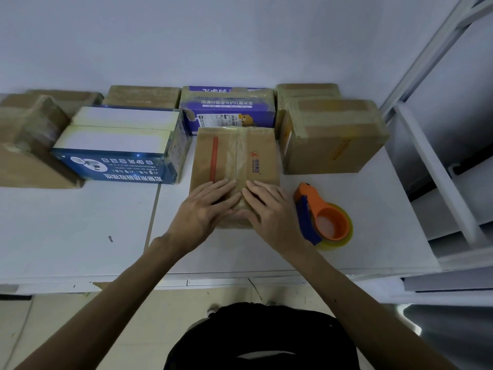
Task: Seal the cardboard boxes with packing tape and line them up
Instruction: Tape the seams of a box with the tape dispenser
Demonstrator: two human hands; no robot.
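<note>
The box (pixel 256 156) is laid on the table (pixel 80 231), just near of a far row of taped boxes (pixel 333 134). Its near end is pressed by the left hand (pixel 206 206) and right hand (pixel 270 209), fingers flat, side by side. The tape dispenser (pixel 324 220) is set just right of it.

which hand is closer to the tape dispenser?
Right. The right hand lies flat on the brown box, just beside the tape dispenser; the left hand lies beyond it, farther away.
</note>
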